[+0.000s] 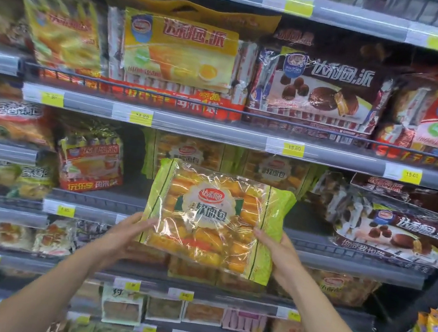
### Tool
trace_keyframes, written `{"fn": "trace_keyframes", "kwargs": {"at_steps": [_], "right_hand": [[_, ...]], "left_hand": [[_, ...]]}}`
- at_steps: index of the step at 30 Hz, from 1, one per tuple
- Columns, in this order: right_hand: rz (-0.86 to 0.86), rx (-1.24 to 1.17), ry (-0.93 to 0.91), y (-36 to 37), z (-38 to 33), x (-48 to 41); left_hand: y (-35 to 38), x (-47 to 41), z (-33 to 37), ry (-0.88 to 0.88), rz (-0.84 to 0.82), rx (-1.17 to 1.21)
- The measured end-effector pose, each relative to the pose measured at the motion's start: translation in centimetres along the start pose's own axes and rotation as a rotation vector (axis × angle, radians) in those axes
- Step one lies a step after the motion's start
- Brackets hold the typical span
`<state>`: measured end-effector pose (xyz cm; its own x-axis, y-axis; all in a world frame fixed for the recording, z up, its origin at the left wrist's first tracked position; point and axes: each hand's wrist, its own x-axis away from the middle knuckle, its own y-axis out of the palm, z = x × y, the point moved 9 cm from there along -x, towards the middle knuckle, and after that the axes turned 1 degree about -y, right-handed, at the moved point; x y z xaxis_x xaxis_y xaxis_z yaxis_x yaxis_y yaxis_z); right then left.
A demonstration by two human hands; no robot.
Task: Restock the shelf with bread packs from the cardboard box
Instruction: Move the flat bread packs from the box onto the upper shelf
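While left hand, right hand grip bread pack low, matching packs stand on shelf behind.

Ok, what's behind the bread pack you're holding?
Two matching bread packs stand at the back of the shelf, only their upper parts showing above the held pack. Their lower parts and the shelf floor directly behind it are covered.

glossy crinkled plastic bread pack, matt grey shelf
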<state>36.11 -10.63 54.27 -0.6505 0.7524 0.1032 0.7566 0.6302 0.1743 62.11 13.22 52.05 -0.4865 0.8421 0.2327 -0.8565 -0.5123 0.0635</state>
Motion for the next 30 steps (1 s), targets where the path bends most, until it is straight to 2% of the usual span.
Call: {"fn": "trace_keyframes", "kwargs": {"at_steps": [5, 9, 12, 19, 24, 30], "right_hand": [[-0.019, 0.068, -0.054, 2.4, -2.4, -3.4], [-0.034, 0.126, -0.08, 4.1, -3.9, -7.4], [-0.039, 0.2, -0.108, 5.5, -4.7, -10.6], [0.106, 0.294, -0.04, 7.6, -3.9, -18.1], [0.151, 0.357, -0.131, 8.6, -3.5, -21.7], [0.276, 0.449, -0.066, 7.8, -1.0, -24.1]], "left_hand": [[-2.0, -2.4, 4.0, 0.123, 0.086, -0.105], [-4.9, -5.3, 6.3, 0.197, 0.176, -0.302], [-7.0, -7.7, 7.6, 0.209, 0.236, -0.333], [-11.3, -13.7, 8.8, 0.143, 0.326, -0.402], [-13.5, -18.0, 7.9, 0.115, 0.336, -0.455], [-14.5, -23.7, 5.5, 0.17, 0.263, -0.563]]}}
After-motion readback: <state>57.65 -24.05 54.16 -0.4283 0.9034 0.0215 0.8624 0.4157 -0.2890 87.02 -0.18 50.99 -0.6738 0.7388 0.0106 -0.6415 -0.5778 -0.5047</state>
